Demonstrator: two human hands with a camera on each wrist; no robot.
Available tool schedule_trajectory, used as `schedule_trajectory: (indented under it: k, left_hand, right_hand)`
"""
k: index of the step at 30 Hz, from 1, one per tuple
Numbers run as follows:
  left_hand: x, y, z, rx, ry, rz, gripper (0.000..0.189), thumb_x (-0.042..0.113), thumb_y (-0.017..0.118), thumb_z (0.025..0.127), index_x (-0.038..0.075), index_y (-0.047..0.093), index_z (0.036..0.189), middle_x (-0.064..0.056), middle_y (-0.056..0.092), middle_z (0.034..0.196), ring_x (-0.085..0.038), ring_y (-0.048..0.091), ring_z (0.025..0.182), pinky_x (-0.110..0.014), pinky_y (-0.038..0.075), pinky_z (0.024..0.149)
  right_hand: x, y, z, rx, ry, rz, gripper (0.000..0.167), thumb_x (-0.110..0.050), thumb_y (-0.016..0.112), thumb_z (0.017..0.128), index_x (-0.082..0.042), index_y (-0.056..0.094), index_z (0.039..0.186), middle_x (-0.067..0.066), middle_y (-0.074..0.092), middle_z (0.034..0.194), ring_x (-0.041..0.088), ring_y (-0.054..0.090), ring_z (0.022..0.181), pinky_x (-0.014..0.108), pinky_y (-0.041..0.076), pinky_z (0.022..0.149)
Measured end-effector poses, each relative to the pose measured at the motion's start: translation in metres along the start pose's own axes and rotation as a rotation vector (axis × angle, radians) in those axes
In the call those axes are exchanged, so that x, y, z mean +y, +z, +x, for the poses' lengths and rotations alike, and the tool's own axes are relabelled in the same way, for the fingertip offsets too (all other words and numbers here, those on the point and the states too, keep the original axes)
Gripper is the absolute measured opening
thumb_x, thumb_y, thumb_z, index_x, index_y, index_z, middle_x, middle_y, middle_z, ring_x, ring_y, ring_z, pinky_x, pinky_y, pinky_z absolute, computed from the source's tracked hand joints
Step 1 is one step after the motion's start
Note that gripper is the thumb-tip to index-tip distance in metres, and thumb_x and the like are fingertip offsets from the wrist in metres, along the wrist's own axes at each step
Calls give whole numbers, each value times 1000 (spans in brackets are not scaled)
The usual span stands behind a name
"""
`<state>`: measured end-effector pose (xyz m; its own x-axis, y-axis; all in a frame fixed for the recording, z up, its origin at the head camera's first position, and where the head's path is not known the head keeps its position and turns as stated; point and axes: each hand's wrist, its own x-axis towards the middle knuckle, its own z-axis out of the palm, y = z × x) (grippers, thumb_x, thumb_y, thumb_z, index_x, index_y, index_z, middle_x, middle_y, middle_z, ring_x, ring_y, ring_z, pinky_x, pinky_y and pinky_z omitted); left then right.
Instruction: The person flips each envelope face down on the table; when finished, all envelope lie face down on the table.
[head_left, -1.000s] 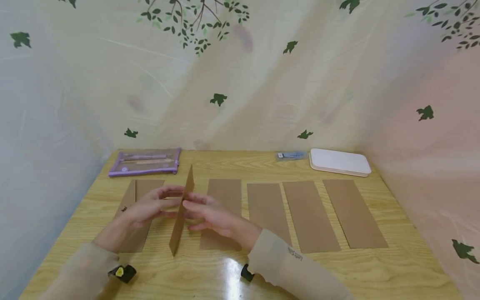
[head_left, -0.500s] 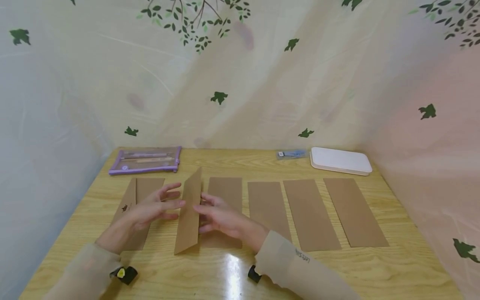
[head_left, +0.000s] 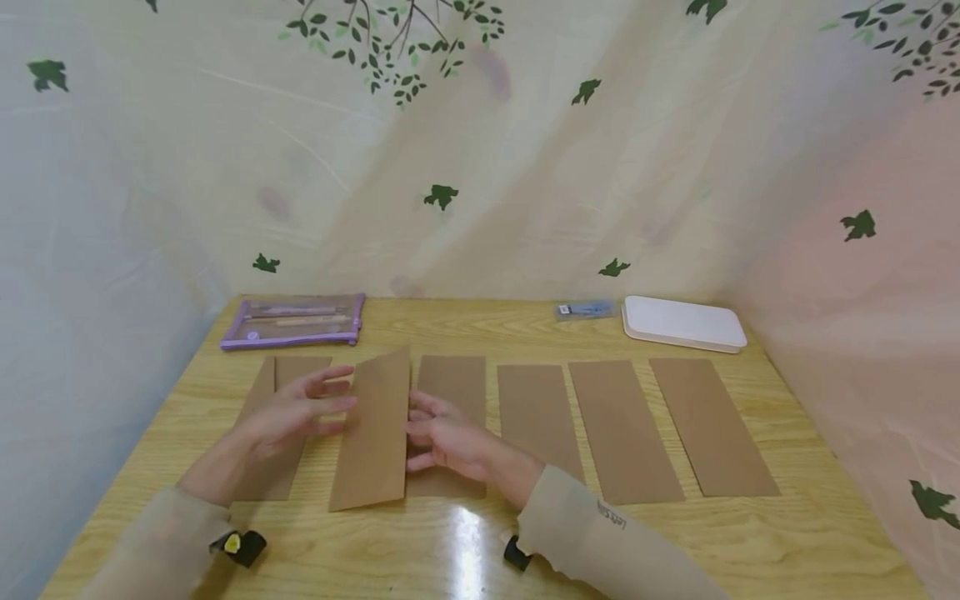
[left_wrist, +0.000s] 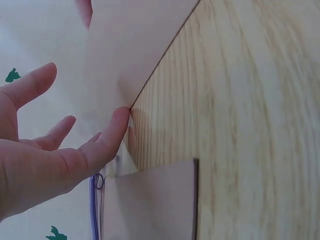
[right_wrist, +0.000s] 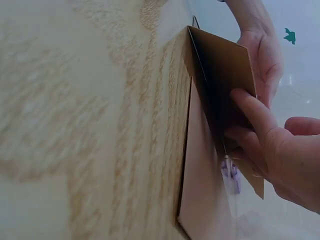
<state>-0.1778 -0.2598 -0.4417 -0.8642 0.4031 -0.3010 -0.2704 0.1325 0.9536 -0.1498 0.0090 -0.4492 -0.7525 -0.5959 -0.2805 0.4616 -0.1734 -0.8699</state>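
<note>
In the head view, a flat brown kraft-paper rectangle stands tilted, its right side raised and its left long edge low near the table. My left hand is beside that left edge with fingers spread; in the left wrist view one fingertip meets the lower edge. From the right, my right hand has its fingers at the raised edge. The right wrist view shows those fingers extended against the underside, the thumb apart from it. A similar piece with a folded strip lies under the left forearm.
Several more brown rectangles lie in a row to the right on the wooden table. Along the back are a purple-edged clear pencil pouch, a small blue item in a clear packet and a white case. A patterned cloth hangs behind.
The rectangle went from nearly upright to leaning left, its broad face now turned up toward the head camera. My right thumb left its front face; my left hand shifted slightly left.
</note>
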Motion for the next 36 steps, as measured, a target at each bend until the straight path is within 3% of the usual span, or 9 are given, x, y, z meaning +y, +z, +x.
schedule_trajectory:
  k: [10,21,32,36]
  left_hand:
    - [-1,-10,-1,6,25,42,77,17,65,101,-4,18,158,-29,18,162,-38,34,141,-49,47,106]
    - [0,-16,-6,47,48,81,73,15,67,100,-7,24,155,-30,26,158,-14,52,124,-38,50,103]
    - [-1,-21,-4,46,49,108,73,18,66,100,-7,25,155,-29,26,158,-22,49,130,-37,48,105]
    - [2,-26,-11,41,73,147,72,19,66,100,-5,27,155,-29,26,158,-26,51,130,-37,50,103]
  right_hand:
    - [2,5,3,0,38,39,77,-4,52,99,10,4,157,33,18,161,48,20,147,67,25,114]
    - [5,12,8,6,38,68,82,-10,53,101,8,-3,158,27,-2,166,42,3,152,62,16,119]
    - [6,15,7,14,30,71,80,-9,51,103,4,-3,159,26,-2,166,41,6,152,62,19,119]
    - [-4,11,6,23,-27,100,77,-12,51,104,-1,1,161,27,8,165,46,18,149,60,25,117]
